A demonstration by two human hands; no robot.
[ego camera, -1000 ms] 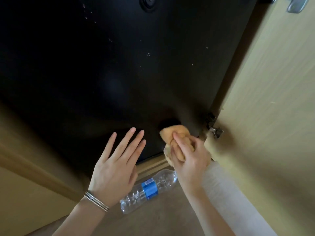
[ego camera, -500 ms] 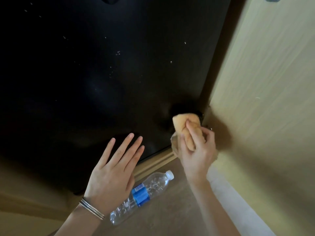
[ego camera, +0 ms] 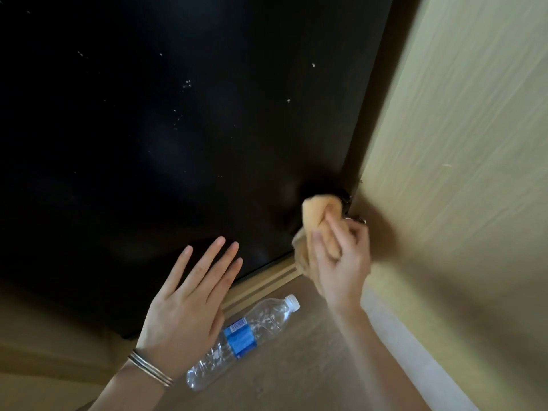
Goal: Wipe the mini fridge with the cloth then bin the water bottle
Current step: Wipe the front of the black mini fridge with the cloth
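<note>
The black mini fridge door (ego camera: 184, 129) fills the upper left, speckled with small white spots. My right hand (ego camera: 341, 259) grips a bunched orange cloth (ego camera: 318, 212) and holds it against the door's lower right corner, beside a metal hinge. My left hand (ego camera: 189, 304) hovers flat with fingers straight and together, in front of the door's lower edge, holding nothing. An empty clear water bottle (ego camera: 243, 339) with a blue label and white cap lies on its side on the floor, just right of my left hand.
A light wood cabinet panel (ego camera: 459, 173) stands along the right side, close to my right hand. A wooden sill (ego camera: 261, 284) runs under the fridge door. The brown floor (ego camera: 296, 375) stretches below, with a pale baseboard at the right.
My right hand has slid the cloth up and to the right along the door's lower right corner. The left hand stays flat near the door.
</note>
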